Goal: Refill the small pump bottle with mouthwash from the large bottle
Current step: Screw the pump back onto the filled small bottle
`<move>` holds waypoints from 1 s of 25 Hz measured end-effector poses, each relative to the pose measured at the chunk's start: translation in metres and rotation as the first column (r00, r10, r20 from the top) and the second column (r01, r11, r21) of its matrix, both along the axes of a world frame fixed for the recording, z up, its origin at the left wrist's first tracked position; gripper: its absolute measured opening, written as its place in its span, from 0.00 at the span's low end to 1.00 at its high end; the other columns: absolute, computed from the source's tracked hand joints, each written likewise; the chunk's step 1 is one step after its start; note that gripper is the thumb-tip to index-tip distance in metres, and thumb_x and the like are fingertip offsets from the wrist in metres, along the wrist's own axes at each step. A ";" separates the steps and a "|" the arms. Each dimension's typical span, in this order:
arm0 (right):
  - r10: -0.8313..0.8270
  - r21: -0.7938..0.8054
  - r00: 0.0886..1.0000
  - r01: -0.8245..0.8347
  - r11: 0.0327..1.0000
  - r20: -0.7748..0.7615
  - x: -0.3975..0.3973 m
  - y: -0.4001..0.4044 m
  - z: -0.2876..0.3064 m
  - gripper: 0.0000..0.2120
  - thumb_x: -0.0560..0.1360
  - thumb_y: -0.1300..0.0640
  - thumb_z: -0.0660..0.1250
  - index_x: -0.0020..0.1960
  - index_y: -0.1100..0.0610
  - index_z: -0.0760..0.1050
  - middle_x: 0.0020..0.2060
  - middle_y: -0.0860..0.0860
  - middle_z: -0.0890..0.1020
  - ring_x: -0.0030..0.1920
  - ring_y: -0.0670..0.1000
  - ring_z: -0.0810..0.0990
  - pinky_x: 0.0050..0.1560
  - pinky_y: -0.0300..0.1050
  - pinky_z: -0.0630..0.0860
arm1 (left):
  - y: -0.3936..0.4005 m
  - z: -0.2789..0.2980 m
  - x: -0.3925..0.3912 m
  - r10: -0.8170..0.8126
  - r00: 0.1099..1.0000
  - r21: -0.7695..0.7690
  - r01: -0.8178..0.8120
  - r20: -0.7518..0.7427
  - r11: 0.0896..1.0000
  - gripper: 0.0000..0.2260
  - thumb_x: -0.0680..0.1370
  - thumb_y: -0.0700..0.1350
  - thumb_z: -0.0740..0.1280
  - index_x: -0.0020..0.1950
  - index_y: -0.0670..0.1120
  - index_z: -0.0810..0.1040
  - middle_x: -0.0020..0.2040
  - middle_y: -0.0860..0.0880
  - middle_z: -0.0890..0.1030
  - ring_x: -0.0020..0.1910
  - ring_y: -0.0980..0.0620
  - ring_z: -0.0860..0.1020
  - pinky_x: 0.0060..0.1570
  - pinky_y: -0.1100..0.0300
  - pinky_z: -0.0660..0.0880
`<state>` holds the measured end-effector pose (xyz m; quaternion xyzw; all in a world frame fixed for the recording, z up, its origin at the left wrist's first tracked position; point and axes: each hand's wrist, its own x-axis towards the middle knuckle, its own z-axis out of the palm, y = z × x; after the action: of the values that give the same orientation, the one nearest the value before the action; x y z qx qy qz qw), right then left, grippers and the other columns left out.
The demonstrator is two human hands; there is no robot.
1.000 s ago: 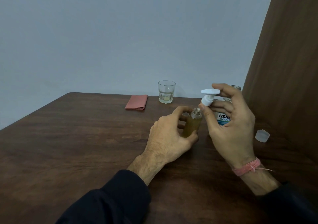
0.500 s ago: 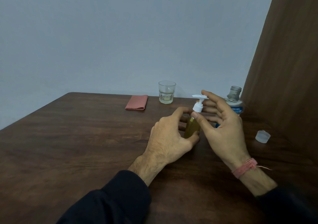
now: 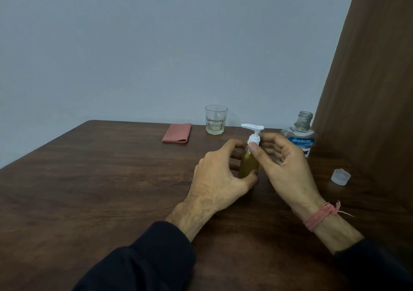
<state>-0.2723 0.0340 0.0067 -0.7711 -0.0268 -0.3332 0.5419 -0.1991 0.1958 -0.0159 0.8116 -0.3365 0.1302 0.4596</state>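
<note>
The small pump bottle (image 3: 248,164), filled with yellowish liquid, stands upright on the dark wooden table (image 3: 100,190). My left hand (image 3: 220,176) grips its body from the left. Its white pump head (image 3: 253,134) sits on the neck, and my right hand (image 3: 283,167) pinches the pump's collar between thumb and fingers. Behind my right hand stands the large mouthwash bottle (image 3: 300,134), clear with a blue label, its neck uncapped. Its translucent cap (image 3: 340,176) lies on the table to the right.
A drinking glass (image 3: 216,119) with a little liquid stands at the table's far edge. A folded pink cloth (image 3: 177,132) lies to its left. A brown panel (image 3: 368,89) closes off the right side, close to the large bottle.
My right hand brought the white pump head down from above the open neck and set it on the small bottle. My left hand kept its grip on the bottle.
</note>
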 end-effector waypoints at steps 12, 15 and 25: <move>0.043 0.021 0.999 -0.043 0.999 -0.013 0.003 -0.001 -0.004 0.10 0.83 0.50 0.72 0.64 0.45 0.83 0.56 0.43 0.89 0.59 0.43 0.87 0.57 0.41 0.85 | 0.000 0.001 -0.001 -0.006 1.000 -0.004 0.006 -0.025 1.000 0.28 0.70 0.67 0.76 0.68 0.63 0.80 0.55 0.66 0.87 0.53 0.67 0.86 0.58 0.54 0.86; 0.009 0.048 1.000 -0.009 0.999 0.000 0.005 -0.001 -0.004 0.11 0.80 0.50 0.76 0.61 0.48 0.82 0.55 0.44 0.89 0.57 0.44 0.87 0.57 0.43 0.85 | 0.000 0.001 -0.003 -0.008 1.000 -0.002 0.008 -0.015 1.000 0.28 0.70 0.67 0.76 0.69 0.62 0.81 0.56 0.66 0.87 0.55 0.66 0.85 0.59 0.53 0.86; 0.080 0.082 0.996 -0.077 0.994 -0.030 0.006 -0.005 -0.007 0.18 0.75 0.53 0.81 0.63 0.47 0.83 0.57 0.44 0.89 0.59 0.44 0.88 0.60 0.45 0.86 | 0.001 0.001 -0.004 0.008 0.999 -0.032 -0.009 -0.044 0.999 0.23 0.71 0.66 0.78 0.64 0.63 0.83 0.53 0.67 0.87 0.52 0.70 0.85 0.56 0.57 0.86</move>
<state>-0.2665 0.0295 -0.0002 -0.7522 -0.0346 -0.2997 0.5859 -0.2026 0.1971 -0.0145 0.8081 -0.3206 0.1198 0.4793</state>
